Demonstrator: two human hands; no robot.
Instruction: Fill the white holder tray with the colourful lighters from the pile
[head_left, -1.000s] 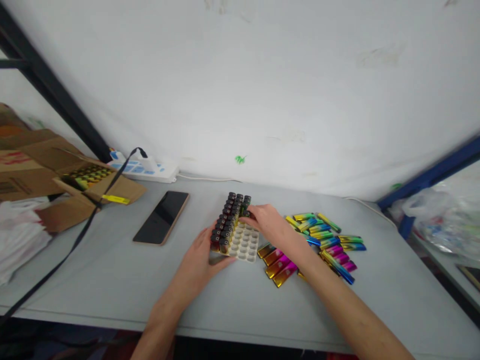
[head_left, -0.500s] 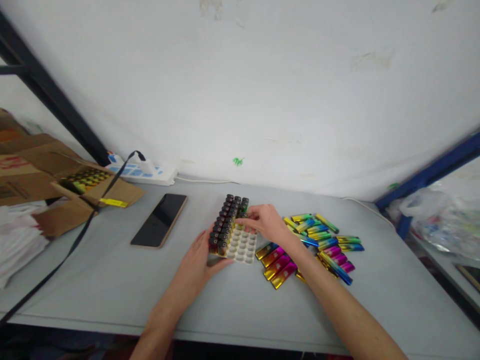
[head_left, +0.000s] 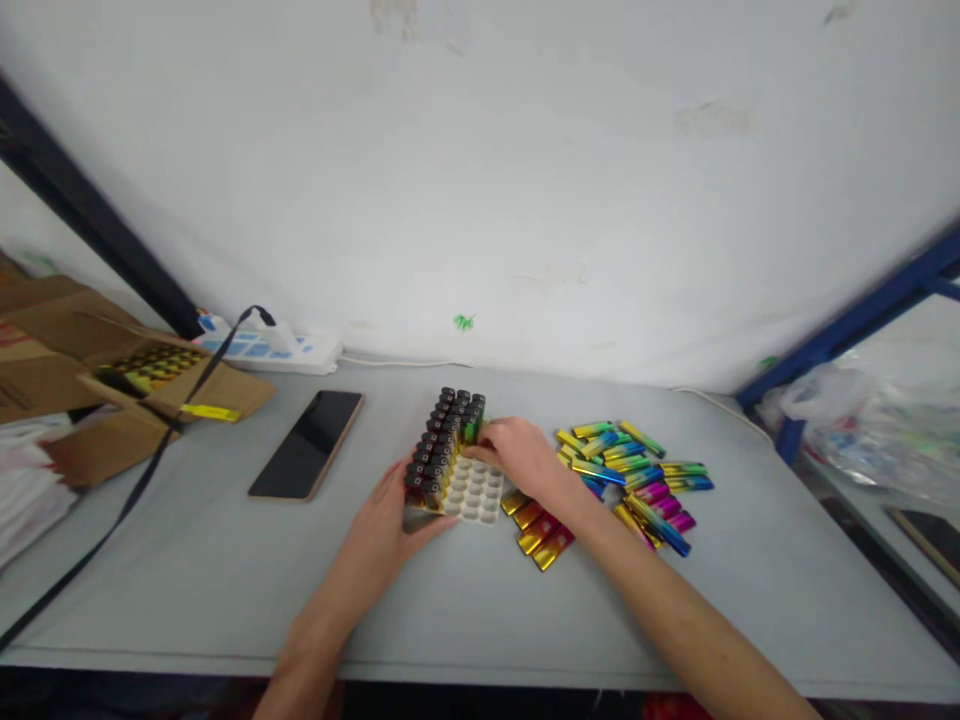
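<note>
A white tray (head_left: 474, 492) with rows of round holes lies mid-table. Its left rows and back right part hold upright black-topped tubes (head_left: 436, 440), coloured lower down; its front right holes are bare. My left hand (head_left: 381, 520) grips the tray's near left side, thumb along the front edge and fingers beside the tubes. At the tray's back right, my right hand (head_left: 521, 455) has its fingers pinched together beside the green-sided tubes. Whatever sits between those fingertips is hidden. Right of it lies a pile of shiny gradient-coloured flat tubes (head_left: 628, 462), partly covered by my forearm.
A dark phone (head_left: 307, 445) lies left of the tray. Behind it sits a white power strip (head_left: 319, 352). An open cardboard box (head_left: 120, 390) holds more yellow-and-black pieces, with a black strap (head_left: 161, 445) crossing it. Clear plastic bags (head_left: 855, 430) are beyond the blue post.
The view has shifted slightly. My right hand has drawn a little to the right and nearer, showing more of the green-sided tubes. My left hand keeps its hold on the tray.
</note>
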